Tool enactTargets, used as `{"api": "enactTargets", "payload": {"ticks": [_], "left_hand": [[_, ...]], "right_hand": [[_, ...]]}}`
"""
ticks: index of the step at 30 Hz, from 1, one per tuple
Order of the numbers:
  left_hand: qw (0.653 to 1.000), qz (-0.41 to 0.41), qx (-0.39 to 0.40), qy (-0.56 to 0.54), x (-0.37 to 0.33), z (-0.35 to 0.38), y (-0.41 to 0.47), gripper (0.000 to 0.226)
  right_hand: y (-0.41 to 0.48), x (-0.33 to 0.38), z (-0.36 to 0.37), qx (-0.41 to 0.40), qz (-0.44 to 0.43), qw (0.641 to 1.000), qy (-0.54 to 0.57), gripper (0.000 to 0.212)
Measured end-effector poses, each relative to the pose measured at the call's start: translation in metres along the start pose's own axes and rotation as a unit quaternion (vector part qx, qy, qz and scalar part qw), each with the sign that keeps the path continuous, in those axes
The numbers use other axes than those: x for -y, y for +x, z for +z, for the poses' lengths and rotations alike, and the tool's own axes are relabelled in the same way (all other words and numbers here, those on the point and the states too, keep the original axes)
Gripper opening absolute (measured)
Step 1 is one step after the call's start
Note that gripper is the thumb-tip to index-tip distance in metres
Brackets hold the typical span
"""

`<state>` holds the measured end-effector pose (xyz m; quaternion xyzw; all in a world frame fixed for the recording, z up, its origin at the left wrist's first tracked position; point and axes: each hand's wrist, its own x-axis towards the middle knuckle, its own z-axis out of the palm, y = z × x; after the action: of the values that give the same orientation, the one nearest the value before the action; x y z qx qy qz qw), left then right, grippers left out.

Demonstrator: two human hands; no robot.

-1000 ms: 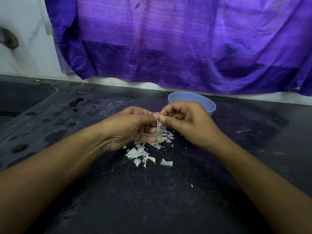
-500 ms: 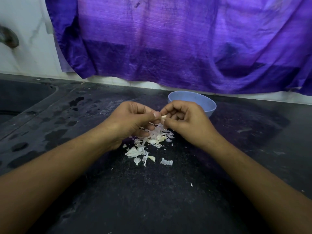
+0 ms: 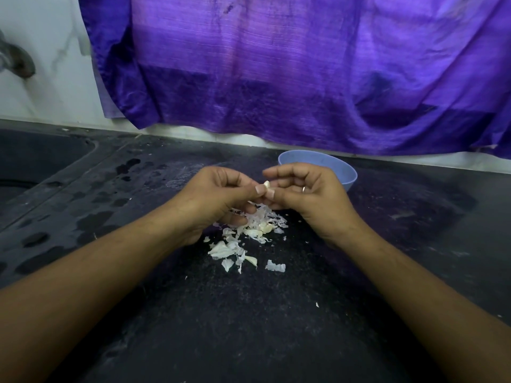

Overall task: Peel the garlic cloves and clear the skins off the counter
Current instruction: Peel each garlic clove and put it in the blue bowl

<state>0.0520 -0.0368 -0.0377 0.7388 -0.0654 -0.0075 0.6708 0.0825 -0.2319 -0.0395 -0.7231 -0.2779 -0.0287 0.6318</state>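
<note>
Gripping one small pale garlic clove with both hands at mid-scene, raised clear of the dark counter. Curling the left hand inward, thumb tip pressed against the clove's left side. Closing the right hand on the same clove from the right, thumb and forefinger pinching it, other fingers bent above; wearing a thin ring on one finger. Meeting thumbnail to thumbnail just under the clove.

Lying directly below the hands and spreading nearer: a loose heap of white garlic skins, partly hidden under the left hand's fingers. Showing a few thicker yellowish bits in the heap; cannot tell whether these are cloves or skin. Scattered further off, single flakes, one to the near right of the heap.

Standing just beyond the right hand, toward the far edge of the counter: a light blue bowl, its near side covered by the fingers, contents not visible. Marked with dark wet patches on the left of the counter, beside a sunken sink at far left. Hanging across the far wall, a creased purple cloth; jutting from the wall at top left, a blurred tap.
</note>
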Motion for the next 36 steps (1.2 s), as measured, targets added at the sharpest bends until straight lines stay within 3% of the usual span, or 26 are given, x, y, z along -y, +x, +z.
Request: {"api": "enactTargets", "payload": {"ticks": [6,28,33,36], "left_hand": [[1.000,0.014,-0.018,-0.012,0.0008,-0.0007,0.0012,0.009],[0.999,0.039,-0.037,-0.004,0.0033,0.0026,-0.0012,0.017],[0.990,0.098,-0.056,0.086,0.0011,0.0021,-0.0018,0.011],[0.990,0.094,-0.061,0.080,-0.0003,0.0017,-0.0021,0.010]], "right_hand": [[-0.0012,0.0012,0.0002,0.000,0.007,1.000,0.001,0.016],[-0.0005,-0.0007,0.0012,0.016,-0.023,0.999,-0.017,0.022],[0.0007,0.0003,-0.0010,0.005,-0.020,1.000,-0.013,0.016],[-0.0001,0.0004,-0.0002,0.004,-0.018,1.000,-0.019,0.014]]}}
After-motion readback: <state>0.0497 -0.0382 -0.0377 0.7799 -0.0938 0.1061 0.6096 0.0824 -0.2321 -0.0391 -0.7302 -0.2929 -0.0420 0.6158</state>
